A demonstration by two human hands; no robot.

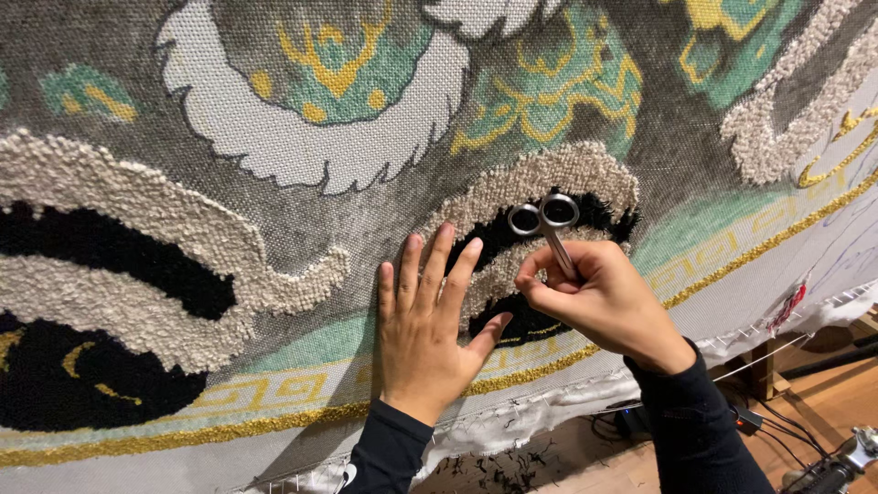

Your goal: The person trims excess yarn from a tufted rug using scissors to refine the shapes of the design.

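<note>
Steel scissors sit in my right hand. I see the fingers curled shut around the shank, with the two ring handles pointing up and away from the palm. The blade tips are hidden behind the fingers; I cannot tell whether they are parted or touching the pile.

My left hand lies open and flat, fingers spread, palm pressed against the tufted rug. Its thumb reaches toward the right hand, and the two hands sit just beside each other without touching.

The rug is stretched upright and fills almost the whole view. Both hands work over a cream looped swirl that wraps a black tufted patch. The scissors cross this swirl, handles over the black area near its upper edge.

Further surface detail:
- a gold border line runs below the hands;
- bare grey backing cloth with printed green and yellow motifs lies above.

Below the rug edge I see a wooden floor with black yarn clippings and cables.
</note>
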